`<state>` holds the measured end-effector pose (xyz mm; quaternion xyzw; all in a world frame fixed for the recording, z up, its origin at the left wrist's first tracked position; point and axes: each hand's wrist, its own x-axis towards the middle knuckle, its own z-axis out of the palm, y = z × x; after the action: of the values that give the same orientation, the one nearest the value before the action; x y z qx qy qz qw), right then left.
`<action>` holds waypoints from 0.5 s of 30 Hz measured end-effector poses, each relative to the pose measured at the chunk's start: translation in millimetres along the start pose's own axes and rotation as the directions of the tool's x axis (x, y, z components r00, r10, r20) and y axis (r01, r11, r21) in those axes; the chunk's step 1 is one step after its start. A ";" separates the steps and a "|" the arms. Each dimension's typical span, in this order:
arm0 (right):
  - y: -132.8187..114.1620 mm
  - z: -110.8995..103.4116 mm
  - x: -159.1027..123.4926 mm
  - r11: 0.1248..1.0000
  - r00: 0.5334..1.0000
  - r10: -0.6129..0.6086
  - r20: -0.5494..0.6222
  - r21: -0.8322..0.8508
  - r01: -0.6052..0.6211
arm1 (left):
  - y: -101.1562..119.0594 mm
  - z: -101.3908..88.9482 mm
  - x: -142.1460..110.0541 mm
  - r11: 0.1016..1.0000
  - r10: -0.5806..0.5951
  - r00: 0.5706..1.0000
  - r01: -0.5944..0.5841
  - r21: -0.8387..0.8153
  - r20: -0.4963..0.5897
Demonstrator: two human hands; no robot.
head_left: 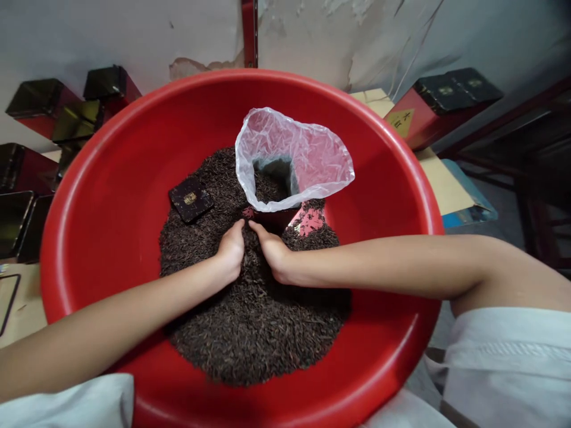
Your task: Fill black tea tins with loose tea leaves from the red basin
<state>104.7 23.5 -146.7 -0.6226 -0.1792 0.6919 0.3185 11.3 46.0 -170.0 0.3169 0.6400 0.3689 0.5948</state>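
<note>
A large red plastic basin [111, 196] holds a heap of dark loose tea leaves [250, 321]. My left hand [231, 249] and my right hand [273, 251] are side by side in the heap, fingers curled together and dug into the leaves, cupping some between them. Just beyond them stands a red tin [307, 221] half sunk in the tea, lined with a clear plastic bag [294, 157] whose mouth stands open and which has some tea inside. A small dark square lid [191, 199] lies on the leaves to the left.
Red and black tins [66, 113] are stacked at the left beside the basin. More such tins [441, 98] lie at the back right on a cardboard surface [439, 181]. A plastered wall [134, 35] is behind. White cloth covers my lap.
</note>
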 end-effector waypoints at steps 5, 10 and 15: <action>-23.7 13.5 -15.1 0.961 0.969 0.024 0.245 0.260 -0.090 | 32.0 -0.3 -31.4 0.995 0.076 0.989 -0.084 -0.054 -0.127; -26.8 16.0 -30.5 0.983 0.972 0.041 0.232 0.168 -0.081 | 32.4 -1.7 -52.9 0.988 0.128 0.973 -0.143 -0.064 -0.193; -25.4 18.6 -31.3 0.999 0.984 0.015 0.178 -0.033 -0.009 | 28.8 -2.9 -50.0 0.968 0.025 0.976 -0.078 -0.238 -0.217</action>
<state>92.7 24.1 -104.0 -0.5642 -0.2145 0.7439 0.2870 12.0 18.7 -119.0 0.2167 0.6410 0.4921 0.5477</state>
